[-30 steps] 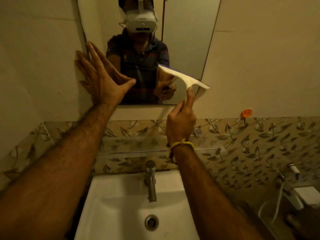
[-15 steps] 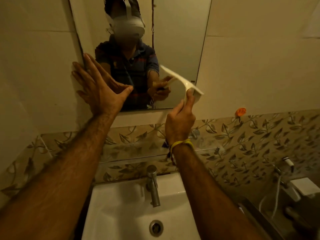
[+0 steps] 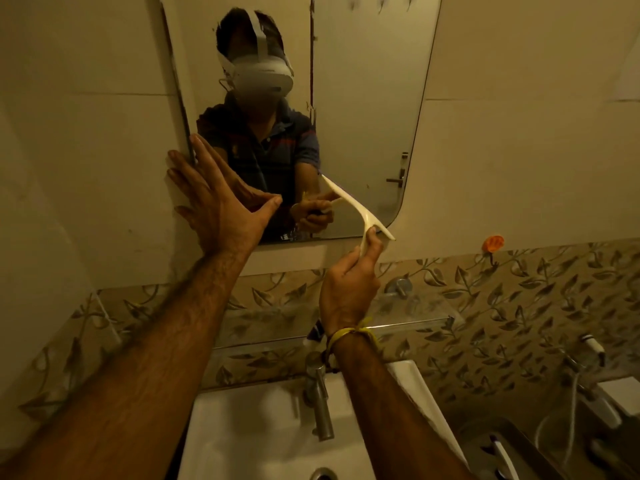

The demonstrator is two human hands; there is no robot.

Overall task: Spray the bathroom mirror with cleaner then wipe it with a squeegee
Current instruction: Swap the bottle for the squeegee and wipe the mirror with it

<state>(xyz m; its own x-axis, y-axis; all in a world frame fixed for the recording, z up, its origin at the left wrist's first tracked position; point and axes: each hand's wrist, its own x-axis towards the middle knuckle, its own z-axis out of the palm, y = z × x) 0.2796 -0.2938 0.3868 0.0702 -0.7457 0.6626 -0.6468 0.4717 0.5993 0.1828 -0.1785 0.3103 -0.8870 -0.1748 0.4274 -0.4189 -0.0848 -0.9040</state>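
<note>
1. Head view, upper centre: the mirror [image 3: 363,98] hangs on the tiled wall above the basin [image 3: 249,434]. It is the surface under treatment. No spray bottle is in view, so I judge the spraying step done and the wiping step in hand.

2. Head view, left: my left hand [image 3: 221,209] lies flat, fingers [image 3: 194,161] spread wide, across the mirror's left edge, part on the glass and part on the wall. It holds nothing; I judge it steadies me, or the mirror, while the other hand works.

3. Head view, centre: my right hand [image 3: 349,289] is closed around the handle of the squeegee [image 3: 356,209], thumb and forefinger pinching just below the head. The pale blade runs diagonally, its upper end on the glass and its lower end at the mirror's bottom right corner, so the edge can carry liquid off the pane.

4. Head view, below: the tap [image 3: 318,400] and basin sit under the mirror, placed to catch any run-off. A yellow thread [image 3: 349,334] circles my right wrist.
</note>
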